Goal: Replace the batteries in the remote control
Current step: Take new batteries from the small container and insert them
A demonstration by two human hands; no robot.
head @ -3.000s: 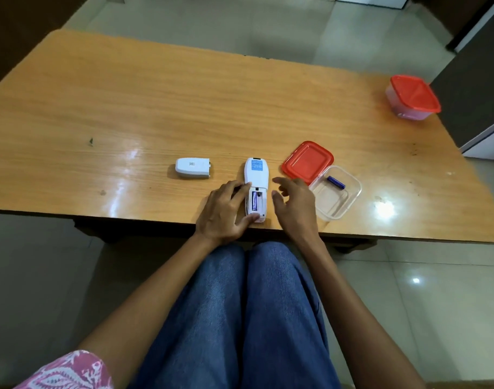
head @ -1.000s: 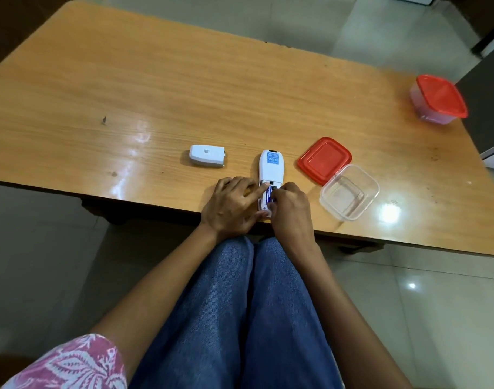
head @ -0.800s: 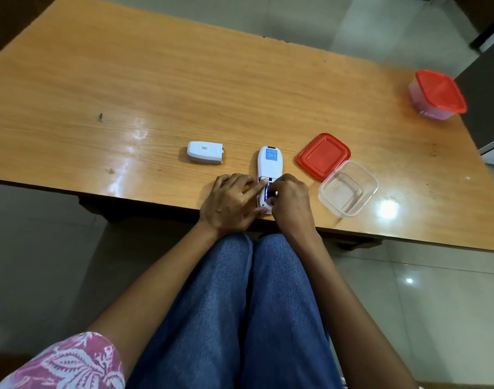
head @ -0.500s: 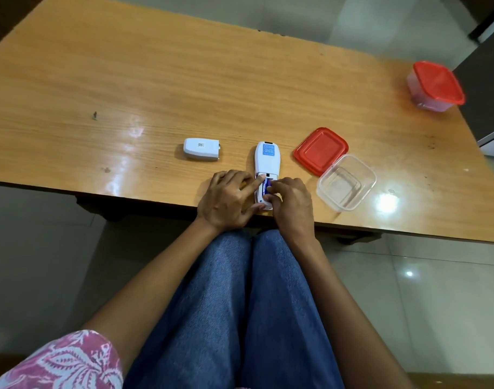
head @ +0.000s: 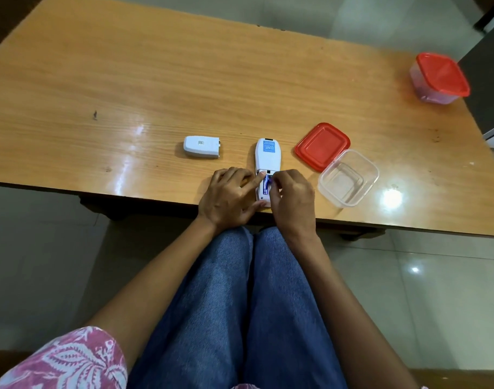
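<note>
A white remote control (head: 267, 154) lies face down near the table's front edge with its battery bay uncovered. A blue battery (head: 266, 186) shows in the bay. My left hand (head: 231, 197) grips the remote's near end, index finger along its left side and thumb at the bottom. My right hand (head: 293, 196) pinches a second blue battery at the bay's right side; my fingers hide most of it. The white battery cover (head: 202, 147) lies to the left of the remote.
An open clear plastic container (head: 348, 178) stands right of my hands, its red lid (head: 322, 146) beside it. A second container with a red lid on (head: 439, 77) sits at the far right corner. The wooden table (head: 156, 80) stretches behind.
Three seconds ago a blue battery lay in the clear container and my right hand was open. Now the container holds none, and my right hand works a battery into the bay.
</note>
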